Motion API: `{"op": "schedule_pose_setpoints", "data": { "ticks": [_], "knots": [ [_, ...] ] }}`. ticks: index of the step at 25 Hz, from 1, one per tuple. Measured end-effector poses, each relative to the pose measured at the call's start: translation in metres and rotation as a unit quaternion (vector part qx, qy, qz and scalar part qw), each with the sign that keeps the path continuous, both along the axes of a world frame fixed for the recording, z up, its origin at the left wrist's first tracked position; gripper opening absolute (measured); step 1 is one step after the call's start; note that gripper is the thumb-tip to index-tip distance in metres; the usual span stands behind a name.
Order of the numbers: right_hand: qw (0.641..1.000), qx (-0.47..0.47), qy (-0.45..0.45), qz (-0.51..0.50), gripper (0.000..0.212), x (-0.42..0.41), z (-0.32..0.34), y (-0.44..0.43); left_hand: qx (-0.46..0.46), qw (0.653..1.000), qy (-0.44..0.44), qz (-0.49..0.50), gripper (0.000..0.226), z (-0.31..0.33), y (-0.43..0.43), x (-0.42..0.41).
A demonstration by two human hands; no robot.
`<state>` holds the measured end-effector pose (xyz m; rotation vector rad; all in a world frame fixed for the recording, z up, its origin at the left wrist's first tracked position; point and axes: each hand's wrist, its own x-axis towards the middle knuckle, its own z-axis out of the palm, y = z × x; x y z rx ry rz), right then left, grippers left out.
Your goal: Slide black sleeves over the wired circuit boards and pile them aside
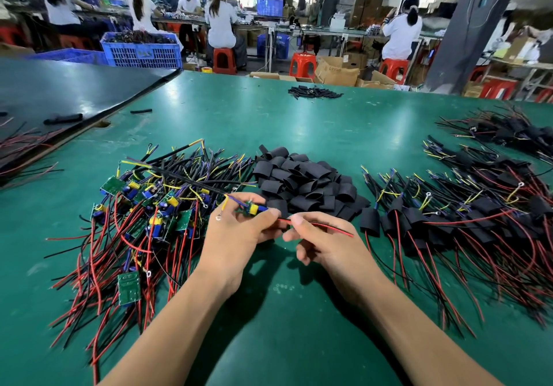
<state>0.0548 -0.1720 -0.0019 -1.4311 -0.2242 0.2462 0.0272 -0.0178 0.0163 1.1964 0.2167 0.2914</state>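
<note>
Hands meet over the green table (299,122): the left hand (236,236) pinches a small circuit board (250,208) between thumb and fingers, its long axis lying left to right, yellow ring-terminal lead hanging off the left end. The right hand (323,245) grips the board's red and black wires (323,227), which run out rightward and slightly down. Just behind the hands sits a heap of black sleeves (302,185). Left of it lies a tangle of bare boards (149,206) with red and black leads; to the right, sleeved boards (463,218) spread in a wide pile. Farther back, a small clump of black tubing (314,91) rests on the table. Beyond, workers sit on red stools (302,65) beside blue crates (142,48).
</note>
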Motion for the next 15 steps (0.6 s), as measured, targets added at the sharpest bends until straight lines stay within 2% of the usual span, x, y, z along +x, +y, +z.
{"op": "schedule_pose_setpoints", "data": {
  "ticks": [1, 2, 4, 6, 8, 11, 15],
  "knots": [
    [0.995, -0.075, -0.056, -0.016, 0.008, 0.000, -0.001, -0.001, -0.007, 0.999, -0.011, 0.032, 0.026, 0.001, 0.002, 0.002],
    [0.973, -0.183, -0.132, -0.039, 0.010, 0.001, -0.003, -0.004, -0.016, 0.998, -0.025, 0.064, 0.028, 0.001, 0.005, 0.004],
    [0.881, -0.377, -0.283, -0.028, 0.026, -0.001, -0.008, -0.005, -0.025, 0.992, -0.050, 0.115, 0.028, 0.002, 0.009, 0.006],
    [0.799, -0.476, -0.364, 0.044, 0.045, -0.004, -0.010, -0.001, -0.018, 0.987, -0.065, 0.145, 0.027, 0.002, 0.008, 0.007],
    [0.755, -0.522, -0.383, 0.100, 0.053, -0.007, -0.013, 0.004, -0.015, 0.984, -0.070, 0.164, 0.027, 0.001, 0.007, 0.007],
    [0.757, -0.513, -0.393, 0.096, 0.048, -0.008, -0.010, 0.002, -0.023, 0.982, -0.058, 0.177, 0.027, -0.001, 0.009, 0.009],
    [0.780, -0.488, -0.391, -0.021, 0.039, -0.004, -0.005, -0.003, -0.014, 0.986, -0.048, 0.160, 0.028, -0.002, 0.009, 0.008]
  ]
}}
